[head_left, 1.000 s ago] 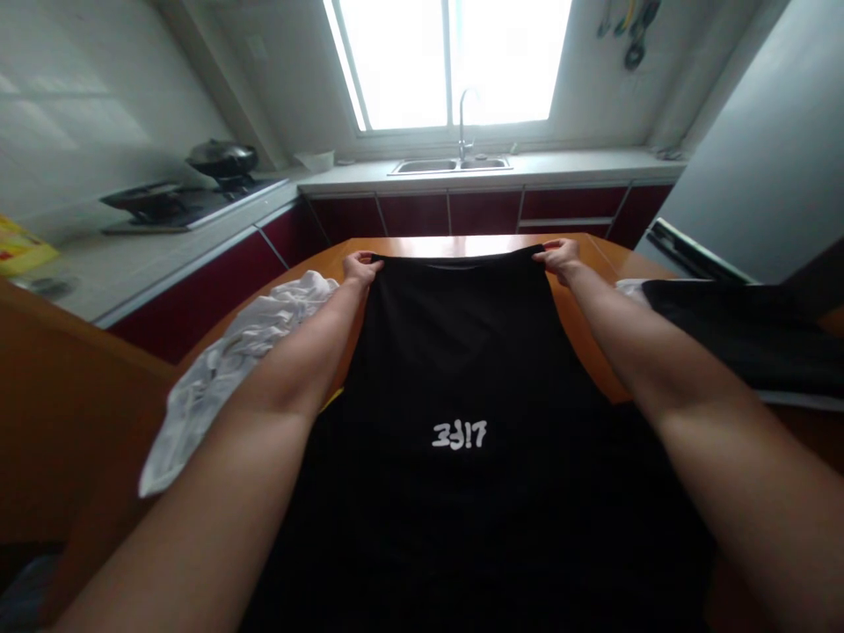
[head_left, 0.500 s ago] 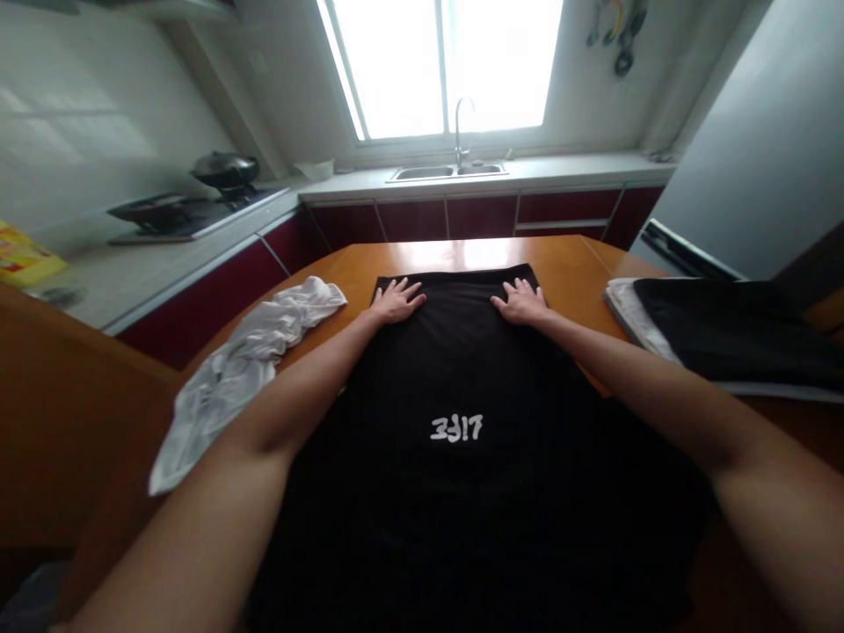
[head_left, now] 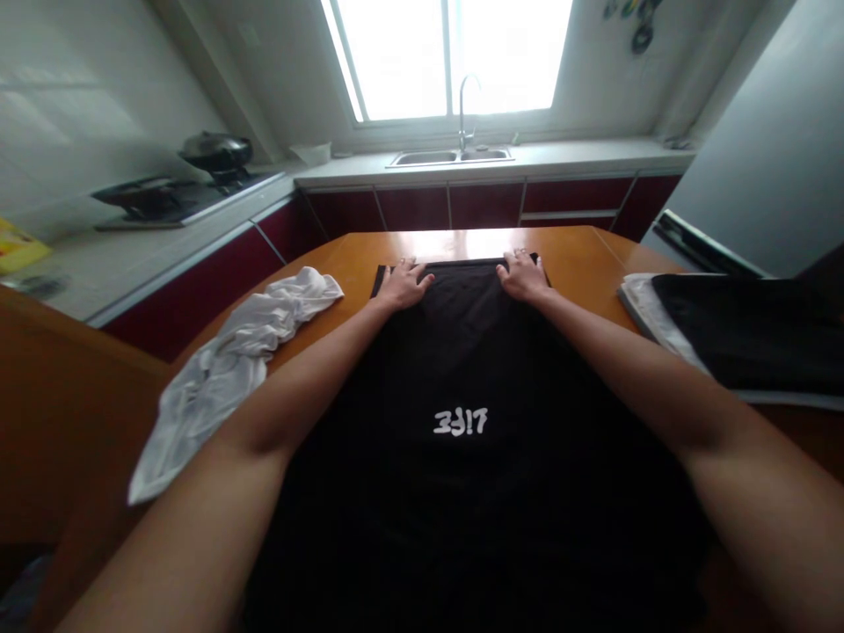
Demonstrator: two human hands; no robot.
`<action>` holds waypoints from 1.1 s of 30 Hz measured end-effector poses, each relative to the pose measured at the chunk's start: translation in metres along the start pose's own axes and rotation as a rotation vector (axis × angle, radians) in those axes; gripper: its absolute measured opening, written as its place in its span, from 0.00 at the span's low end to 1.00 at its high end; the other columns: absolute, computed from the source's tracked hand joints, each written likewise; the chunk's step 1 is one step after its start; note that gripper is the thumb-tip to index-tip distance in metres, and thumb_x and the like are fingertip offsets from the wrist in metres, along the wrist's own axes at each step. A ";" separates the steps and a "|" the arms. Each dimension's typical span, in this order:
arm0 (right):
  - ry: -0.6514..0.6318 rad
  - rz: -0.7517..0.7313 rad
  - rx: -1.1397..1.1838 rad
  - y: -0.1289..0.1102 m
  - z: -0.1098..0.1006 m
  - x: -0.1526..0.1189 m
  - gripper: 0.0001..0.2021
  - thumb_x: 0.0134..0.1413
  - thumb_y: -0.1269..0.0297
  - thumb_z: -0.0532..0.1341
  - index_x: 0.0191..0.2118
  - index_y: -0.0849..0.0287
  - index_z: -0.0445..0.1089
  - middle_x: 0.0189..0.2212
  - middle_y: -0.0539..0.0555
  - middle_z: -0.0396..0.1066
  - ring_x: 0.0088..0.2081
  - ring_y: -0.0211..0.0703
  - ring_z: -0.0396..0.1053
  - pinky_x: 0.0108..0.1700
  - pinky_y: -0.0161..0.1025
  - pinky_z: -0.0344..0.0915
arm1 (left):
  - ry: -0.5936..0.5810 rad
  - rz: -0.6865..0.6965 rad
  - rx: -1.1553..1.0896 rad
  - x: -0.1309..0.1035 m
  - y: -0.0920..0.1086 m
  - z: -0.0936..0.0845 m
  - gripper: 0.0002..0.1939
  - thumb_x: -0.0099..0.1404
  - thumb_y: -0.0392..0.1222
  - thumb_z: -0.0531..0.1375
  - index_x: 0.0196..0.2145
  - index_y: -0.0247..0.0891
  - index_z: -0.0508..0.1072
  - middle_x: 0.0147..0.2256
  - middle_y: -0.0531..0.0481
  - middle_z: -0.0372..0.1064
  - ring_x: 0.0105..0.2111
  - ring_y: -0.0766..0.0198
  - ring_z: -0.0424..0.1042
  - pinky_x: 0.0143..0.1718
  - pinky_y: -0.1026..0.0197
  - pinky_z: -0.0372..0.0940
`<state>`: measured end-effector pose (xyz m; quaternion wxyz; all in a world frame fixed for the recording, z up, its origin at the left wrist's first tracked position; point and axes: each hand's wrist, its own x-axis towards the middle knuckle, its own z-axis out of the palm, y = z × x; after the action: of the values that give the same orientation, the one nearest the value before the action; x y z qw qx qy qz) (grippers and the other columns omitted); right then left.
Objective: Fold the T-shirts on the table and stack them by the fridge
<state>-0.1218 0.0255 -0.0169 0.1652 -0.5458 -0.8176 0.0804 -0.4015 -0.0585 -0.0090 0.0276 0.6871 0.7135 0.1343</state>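
Pressing down with both palms, the person holds the far end of a black fabric garment (head_left: 454, 352) flat on an orange-brown wooden bench (head_left: 580, 264). This garment lies lengthwise in front of the person, its near part reaching the bottom of the view, where it is too dark to make out the edges. The left hand (head_left: 401, 286) rests open on its far left corner and the right hand (head_left: 524, 280) rests open on its far right corner, fingers spread, neither seeming to grip the cloth. As far as one can judge, the spreading out is mostly done: the far edge is nearly straight, with faint creases between the hands, and no fold across the middle shows. To the left of the black garment, a crumpled white cloth garment (head_left: 241, 347) lies unsorted; to its right, a flat stack of black and white fabric (head_left: 758, 334) appears to be folded already. White printed lettering (head_left: 460, 422) at the middle of the black garment stands upside down to the viewer and reads "LIFE". Well to the left of the garment sits a yellow plastic packet (head_left: 19, 246), whose label cannot be read.
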 end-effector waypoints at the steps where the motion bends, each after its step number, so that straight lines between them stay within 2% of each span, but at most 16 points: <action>1: 0.012 -0.023 0.013 -0.009 -0.002 -0.013 0.29 0.70 0.52 0.47 0.69 0.62 0.57 0.72 0.66 0.45 0.73 0.59 0.39 0.70 0.65 0.35 | -0.010 0.066 -0.004 -0.011 0.008 -0.001 0.33 0.73 0.62 0.47 0.69 0.44 0.61 0.72 0.43 0.45 0.72 0.41 0.41 0.69 0.33 0.34; 3: -0.035 -0.081 0.033 -0.028 -0.004 -0.046 0.30 0.69 0.50 0.48 0.70 0.61 0.56 0.73 0.65 0.44 0.73 0.61 0.38 0.69 0.66 0.35 | -0.064 0.185 -0.018 -0.039 0.023 0.000 0.33 0.73 0.64 0.46 0.70 0.49 0.58 0.72 0.47 0.44 0.72 0.42 0.39 0.68 0.33 0.35; 5: -0.101 -0.181 0.039 -0.046 -0.005 -0.086 0.35 0.67 0.44 0.48 0.72 0.60 0.52 0.74 0.63 0.41 0.73 0.61 0.36 0.70 0.64 0.34 | -0.137 0.248 -0.022 -0.068 0.034 0.002 0.33 0.73 0.65 0.45 0.71 0.55 0.54 0.73 0.51 0.41 0.72 0.42 0.37 0.68 0.32 0.35; 8: -0.208 -0.292 0.035 -0.059 -0.004 -0.139 0.43 0.62 0.34 0.48 0.74 0.56 0.45 0.75 0.60 0.37 0.74 0.61 0.33 0.71 0.63 0.33 | -0.214 0.247 0.008 -0.097 0.038 0.005 0.34 0.73 0.67 0.45 0.71 0.58 0.51 0.73 0.53 0.38 0.73 0.43 0.34 0.68 0.31 0.32; 10: -0.243 -0.308 0.012 -0.060 -0.006 -0.160 0.46 0.61 0.32 0.48 0.75 0.56 0.43 0.74 0.61 0.36 0.74 0.59 0.32 0.71 0.63 0.32 | -0.228 0.226 0.017 -0.105 0.038 0.004 0.34 0.72 0.67 0.44 0.71 0.56 0.51 0.73 0.51 0.37 0.73 0.44 0.34 0.68 0.32 0.32; 15: -0.168 -0.352 -0.015 -0.054 -0.018 -0.182 0.44 0.62 0.35 0.49 0.75 0.58 0.44 0.74 0.61 0.33 0.74 0.56 0.31 0.71 0.63 0.32 | -0.150 0.246 0.028 -0.118 0.051 -0.005 0.34 0.73 0.65 0.44 0.71 0.52 0.53 0.73 0.48 0.39 0.73 0.47 0.35 0.69 0.34 0.35; 17: -0.198 -0.419 -0.004 -0.054 -0.022 -0.192 0.42 0.63 0.35 0.48 0.74 0.57 0.45 0.74 0.60 0.35 0.74 0.54 0.32 0.71 0.62 0.32 | -0.141 0.316 0.023 -0.130 0.062 -0.006 0.33 0.74 0.63 0.43 0.71 0.52 0.53 0.73 0.49 0.40 0.73 0.50 0.36 0.70 0.35 0.35; 19: -0.252 -0.441 0.005 -0.055 -0.024 -0.203 0.42 0.64 0.36 0.47 0.74 0.58 0.47 0.74 0.61 0.37 0.74 0.54 0.35 0.71 0.62 0.33 | -0.185 0.368 0.023 -0.143 0.071 -0.006 0.32 0.75 0.62 0.43 0.72 0.53 0.52 0.73 0.49 0.40 0.73 0.51 0.37 0.70 0.36 0.36; 21: -0.240 -0.413 0.011 -0.056 -0.026 -0.213 0.40 0.66 0.38 0.46 0.74 0.60 0.48 0.74 0.61 0.39 0.74 0.53 0.36 0.71 0.61 0.34 | -0.198 0.379 0.032 -0.154 0.079 -0.005 0.31 0.75 0.60 0.43 0.72 0.52 0.51 0.73 0.49 0.39 0.73 0.51 0.37 0.70 0.37 0.36; 24: -0.157 -0.379 0.023 -0.059 -0.028 -0.227 0.36 0.69 0.44 0.45 0.73 0.62 0.49 0.74 0.61 0.41 0.74 0.51 0.36 0.71 0.59 0.35 | -0.155 0.397 0.031 -0.166 0.087 -0.006 0.31 0.77 0.58 0.41 0.72 0.50 0.48 0.73 0.49 0.38 0.73 0.54 0.35 0.70 0.37 0.36; 28: -0.214 -0.322 0.027 -0.056 -0.029 -0.249 0.34 0.70 0.46 0.47 0.72 0.62 0.53 0.73 0.63 0.44 0.74 0.53 0.38 0.70 0.61 0.39 | -0.239 0.425 0.028 -0.179 0.096 -0.009 0.31 0.76 0.60 0.45 0.72 0.50 0.50 0.73 0.49 0.39 0.73 0.51 0.36 0.70 0.36 0.37; 30: -0.215 -0.289 0.022 -0.052 -0.032 -0.260 0.33 0.70 0.48 0.46 0.71 0.63 0.54 0.73 0.63 0.43 0.74 0.53 0.37 0.70 0.61 0.40 | -0.183 0.412 0.006 -0.189 0.099 -0.016 0.31 0.77 0.59 0.45 0.72 0.49 0.51 0.73 0.49 0.39 0.73 0.52 0.37 0.70 0.37 0.38; 33: -0.125 -0.263 0.027 -0.047 -0.040 -0.278 0.31 0.71 0.51 0.45 0.72 0.63 0.52 0.73 0.61 0.42 0.74 0.51 0.37 0.71 0.59 0.39 | -0.094 0.408 -0.026 -0.214 0.102 -0.030 0.30 0.77 0.59 0.44 0.72 0.51 0.51 0.73 0.49 0.41 0.73 0.52 0.38 0.70 0.38 0.40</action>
<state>-0.0508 -0.2503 -0.0159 0.1303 -0.4257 -0.8896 0.1026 -0.2976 -0.2729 0.0117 0.0418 0.8224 0.5558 0.1142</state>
